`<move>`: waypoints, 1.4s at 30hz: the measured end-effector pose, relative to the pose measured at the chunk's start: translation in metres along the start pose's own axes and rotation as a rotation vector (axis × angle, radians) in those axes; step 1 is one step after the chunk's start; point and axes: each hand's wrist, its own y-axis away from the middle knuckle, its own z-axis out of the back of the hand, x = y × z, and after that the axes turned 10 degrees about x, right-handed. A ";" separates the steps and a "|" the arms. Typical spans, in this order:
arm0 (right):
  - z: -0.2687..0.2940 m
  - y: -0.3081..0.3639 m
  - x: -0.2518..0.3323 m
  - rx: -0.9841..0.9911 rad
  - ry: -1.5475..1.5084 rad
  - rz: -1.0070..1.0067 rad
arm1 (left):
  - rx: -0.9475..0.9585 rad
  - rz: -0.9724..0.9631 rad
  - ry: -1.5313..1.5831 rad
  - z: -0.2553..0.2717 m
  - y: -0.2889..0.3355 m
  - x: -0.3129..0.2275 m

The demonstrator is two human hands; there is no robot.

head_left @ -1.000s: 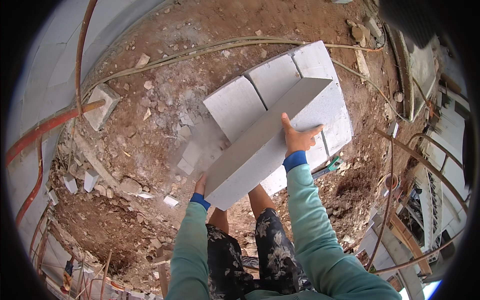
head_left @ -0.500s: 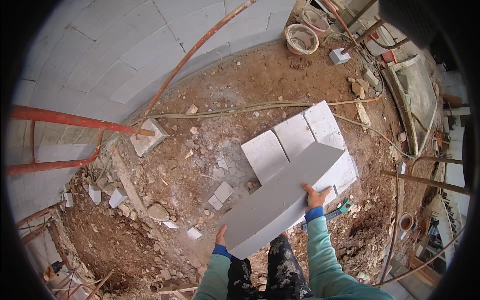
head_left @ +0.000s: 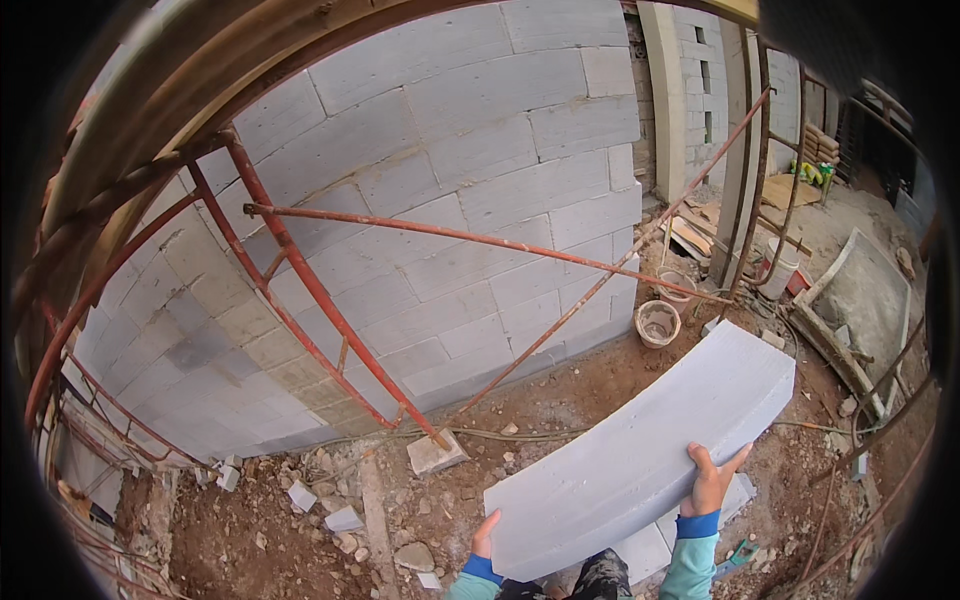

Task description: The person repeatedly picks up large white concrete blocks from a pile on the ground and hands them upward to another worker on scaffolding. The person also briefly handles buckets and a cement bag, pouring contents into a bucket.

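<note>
A long pale grey aerated concrete block [head_left: 640, 450] is held up in front of me, slanting from lower left to upper right. My left hand [head_left: 485, 535] grips its left end, with the fingers partly hidden behind it. My right hand [head_left: 710, 478] clasps the near long side toward the right, thumb and fingers spread over the edge. Below the held block, other pale blocks [head_left: 645, 552] lie on the ground, mostly covered by it. A handsaw with a green handle [head_left: 740, 553] lies beside them, to the right of my right forearm.
A block wall [head_left: 480, 220] rises ahead, with a red scaffold frame [head_left: 310, 290] and crossing braces before it. One scaffold leg stands on a concrete block [head_left: 437, 453]. A mortar-stained bucket [head_left: 657, 325] is near the wall's right end. A mixing trough [head_left: 860, 310] lies far right. Rubble [head_left: 345, 520] covers the left ground.
Both hands have raised the block away from the stack, further forward and to the right. My view has tilted up, bringing the wall and scaffold into sight.
</note>
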 end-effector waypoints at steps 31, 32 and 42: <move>-0.295 0.153 0.491 1.181 -0.495 1.340 | 0.203 -1.659 0.134 -0.323 0.320 -0.239; -0.309 0.166 0.500 1.239 -0.529 1.260 | 0.240 -1.678 0.132 -0.322 0.323 -0.246; -0.428 0.289 0.530 1.425 -0.500 1.064 | 0.297 -1.758 0.220 -0.327 0.314 -0.301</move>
